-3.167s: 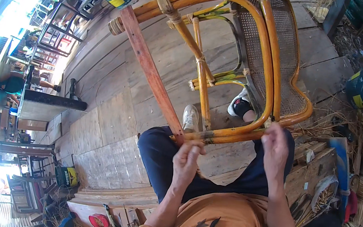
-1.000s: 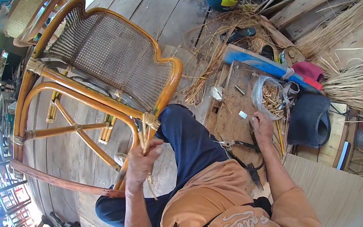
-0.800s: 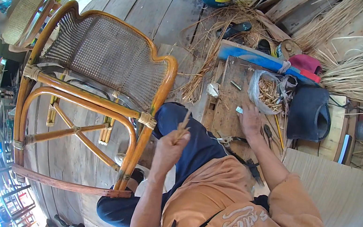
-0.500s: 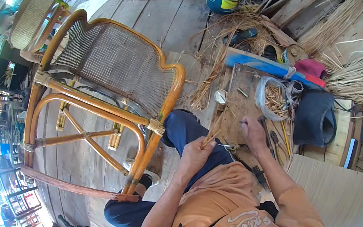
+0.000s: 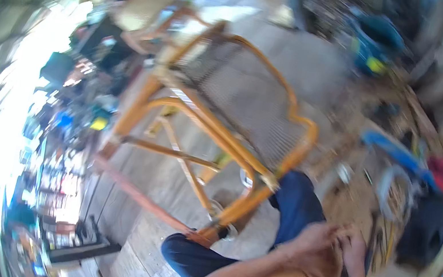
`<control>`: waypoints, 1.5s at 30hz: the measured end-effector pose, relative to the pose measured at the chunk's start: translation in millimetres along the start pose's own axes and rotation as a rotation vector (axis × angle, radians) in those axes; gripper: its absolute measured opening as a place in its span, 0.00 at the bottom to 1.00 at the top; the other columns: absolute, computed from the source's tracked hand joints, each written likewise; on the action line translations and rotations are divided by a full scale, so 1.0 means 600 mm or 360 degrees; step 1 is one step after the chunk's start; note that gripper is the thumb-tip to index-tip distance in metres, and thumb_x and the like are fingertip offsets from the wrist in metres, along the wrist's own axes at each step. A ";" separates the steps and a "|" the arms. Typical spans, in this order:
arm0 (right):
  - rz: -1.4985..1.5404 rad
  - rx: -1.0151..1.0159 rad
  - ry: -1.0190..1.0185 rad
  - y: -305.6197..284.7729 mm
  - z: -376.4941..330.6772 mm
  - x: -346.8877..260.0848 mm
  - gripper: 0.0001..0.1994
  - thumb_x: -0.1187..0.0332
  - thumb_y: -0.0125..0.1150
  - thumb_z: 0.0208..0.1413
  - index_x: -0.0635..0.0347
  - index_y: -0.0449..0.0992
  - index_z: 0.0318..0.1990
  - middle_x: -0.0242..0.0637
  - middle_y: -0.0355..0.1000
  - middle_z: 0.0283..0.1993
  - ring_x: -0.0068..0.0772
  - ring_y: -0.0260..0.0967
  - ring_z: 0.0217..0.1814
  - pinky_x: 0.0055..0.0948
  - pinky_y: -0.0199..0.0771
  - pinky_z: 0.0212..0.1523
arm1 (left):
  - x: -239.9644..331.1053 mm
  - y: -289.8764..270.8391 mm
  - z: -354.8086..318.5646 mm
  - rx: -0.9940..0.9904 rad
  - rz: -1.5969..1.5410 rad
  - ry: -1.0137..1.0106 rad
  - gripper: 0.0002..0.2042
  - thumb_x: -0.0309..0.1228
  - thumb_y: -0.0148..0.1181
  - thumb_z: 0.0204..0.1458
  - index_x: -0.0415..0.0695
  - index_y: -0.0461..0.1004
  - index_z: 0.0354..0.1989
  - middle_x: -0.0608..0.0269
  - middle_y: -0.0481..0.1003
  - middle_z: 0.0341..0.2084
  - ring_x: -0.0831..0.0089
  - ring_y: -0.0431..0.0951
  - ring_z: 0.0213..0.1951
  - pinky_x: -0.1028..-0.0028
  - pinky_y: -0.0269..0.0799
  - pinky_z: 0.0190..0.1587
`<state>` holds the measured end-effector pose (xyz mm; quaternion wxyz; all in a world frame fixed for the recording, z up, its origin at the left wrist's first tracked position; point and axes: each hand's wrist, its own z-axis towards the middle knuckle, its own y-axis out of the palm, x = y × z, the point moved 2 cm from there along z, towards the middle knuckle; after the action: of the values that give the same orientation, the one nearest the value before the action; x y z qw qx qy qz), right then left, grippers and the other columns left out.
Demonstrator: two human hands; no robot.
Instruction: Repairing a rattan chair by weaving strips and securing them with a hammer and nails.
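Observation:
Motion blur smears this view. My left hand and my right hand meet in front of my body, above my lap, both with curled fingers. A small tan bit shows between the fingertips, seemingly the thin cane strips that my left hand held a moment ago. What my right fingers pinch is too blurred to make out. Just left of my knee stands a rattan armchair with glossy yellow-brown poles and a woven cane panel. A reddish strip runs along its lower end, near my leg.
Right of my hands lie a clear bag of short tan pieces, a black pouch-like thing and a blue board. A dark green bucket stands at the far right. Another woven chair is behind the armchair.
The view has swung, so the chair and floor appear farther right. My right hand has come from over the work board to my left hand; the two were apart before.

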<state>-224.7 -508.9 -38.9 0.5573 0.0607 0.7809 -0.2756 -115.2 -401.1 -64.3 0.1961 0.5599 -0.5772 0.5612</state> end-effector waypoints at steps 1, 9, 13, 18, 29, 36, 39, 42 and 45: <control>0.0364 0.0054 0.0387 0.001 -0.011 0.050 0.08 0.73 0.50 0.54 0.65 0.68 0.41 0.41 0.71 0.38 0.29 0.70 0.37 0.25 0.69 0.39 | 0.005 0.002 0.002 -0.0034 -0.0071 0.0034 0.14 0.29 0.55 0.46 0.42 0.72 0.42 0.45 0.74 0.34 0.51 0.74 0.39 0.62 0.71 0.39; -0.0864 0.0251 0.0513 -0.095 -0.030 0.211 0.21 0.67 0.51 0.56 0.63 0.64 0.57 0.49 0.65 0.56 0.45 0.64 0.57 0.31 0.62 0.54 | -0.042 -0.028 -0.037 0.0502 -0.0288 -0.0102 0.08 0.30 0.53 0.47 0.39 0.68 0.33 0.44 0.72 0.24 0.45 0.73 0.31 0.56 0.66 0.31; -0.0864 0.0263 0.0431 -0.109 0.019 0.261 0.21 0.67 0.52 0.56 0.64 0.63 0.57 0.50 0.64 0.56 0.45 0.64 0.57 0.32 0.62 0.55 | -0.059 -0.048 -0.027 0.0508 -0.0373 -0.0188 0.09 0.29 0.50 0.47 0.37 0.66 0.33 0.43 0.71 0.25 0.46 0.73 0.33 0.57 0.66 0.33; -0.0823 0.0239 0.0290 -0.098 0.077 0.245 0.22 0.66 0.52 0.56 0.64 0.63 0.57 0.50 0.64 0.57 0.45 0.63 0.57 0.32 0.61 0.56 | -0.051 -0.074 -0.036 0.0700 -0.0556 -0.0258 0.10 0.30 0.52 0.47 0.36 0.66 0.34 0.45 0.71 0.25 0.50 0.73 0.32 0.60 0.65 0.33; -0.0757 0.0223 0.0125 -0.088 0.134 0.227 0.24 0.65 0.53 0.55 0.66 0.61 0.58 0.50 0.64 0.57 0.46 0.62 0.59 0.33 0.59 0.57 | -0.090 -0.082 -0.035 0.0686 -0.0675 -0.0266 0.11 0.30 0.54 0.50 0.38 0.68 0.38 0.60 0.71 0.24 0.70 0.71 0.29 0.72 0.67 0.36; -0.0723 0.0218 0.0143 -0.083 0.100 0.247 0.25 0.65 0.54 0.55 0.67 0.60 0.59 0.51 0.63 0.57 0.46 0.61 0.59 0.34 0.58 0.58 | -0.083 -0.100 -0.058 0.0684 -0.0916 -0.0409 0.10 0.33 0.53 0.53 0.39 0.69 0.36 0.63 0.73 0.25 0.76 0.72 0.31 0.75 0.68 0.37; -0.0696 0.0241 0.0169 -0.075 0.081 0.262 0.25 0.65 0.54 0.55 0.67 0.60 0.59 0.51 0.63 0.57 0.46 0.61 0.60 0.34 0.58 0.59 | -0.075 -0.108 -0.063 0.0621 -0.0830 -0.0448 0.09 0.34 0.53 0.53 0.40 0.70 0.35 0.63 0.73 0.25 0.76 0.72 0.31 0.74 0.68 0.38; -0.0683 0.0304 0.0285 -0.081 0.021 0.288 0.26 0.64 0.54 0.55 0.68 0.60 0.59 0.51 0.63 0.57 0.46 0.60 0.60 0.34 0.58 0.59 | -0.079 -0.097 -0.056 0.0616 -0.0717 -0.0436 0.10 0.35 0.54 0.52 0.41 0.72 0.35 0.62 0.73 0.25 0.75 0.72 0.32 0.73 0.68 0.39; -0.0565 0.0435 0.0474 -0.105 -0.088 0.286 0.26 0.64 0.55 0.54 0.68 0.60 0.58 0.51 0.64 0.57 0.46 0.61 0.60 0.37 0.58 0.59 | -0.074 -0.114 -0.061 0.0686 -0.0422 -0.0481 0.13 0.39 0.52 0.54 0.41 0.73 0.38 0.52 0.75 0.30 0.61 0.75 0.38 0.65 0.69 0.40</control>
<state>-357.9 -572.2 -159.4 0.3658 0.0373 0.8083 -0.4598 -57.3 -333.0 -62.1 0.0561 0.7363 -0.3892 0.5507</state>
